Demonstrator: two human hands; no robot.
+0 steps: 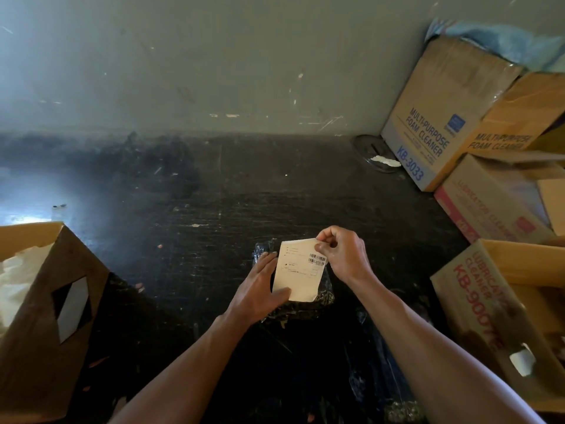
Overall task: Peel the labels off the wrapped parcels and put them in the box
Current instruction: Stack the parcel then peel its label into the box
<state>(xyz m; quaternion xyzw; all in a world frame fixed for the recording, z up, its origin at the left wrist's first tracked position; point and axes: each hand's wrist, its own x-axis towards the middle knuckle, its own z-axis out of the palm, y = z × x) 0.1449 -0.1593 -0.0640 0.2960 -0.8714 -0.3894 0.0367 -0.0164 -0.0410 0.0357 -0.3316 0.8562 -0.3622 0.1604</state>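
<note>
A small parcel (324,296) in dark plastic wrap is held above the black floor at centre. A white shipping label (301,272) with barcodes covers its top. My left hand (260,292) grips the parcel from the left, thumb pressed on the label's lower left corner. My right hand (342,255) pinches the label's upper right corner between thumb and fingers. An open cardboard box (46,332) with white crumpled paper inside stands at the left. More dark wrapped parcels (376,362) lie on the floor between my forearms.
Cardboard boxes are stacked at the right: a foam cleaner carton (428,130), a pink-printed lubrication cleaner carton (489,203) and an open one (489,301) nearest me. A grey wall stands behind. A dark round lid (371,148) lies by the wall.
</note>
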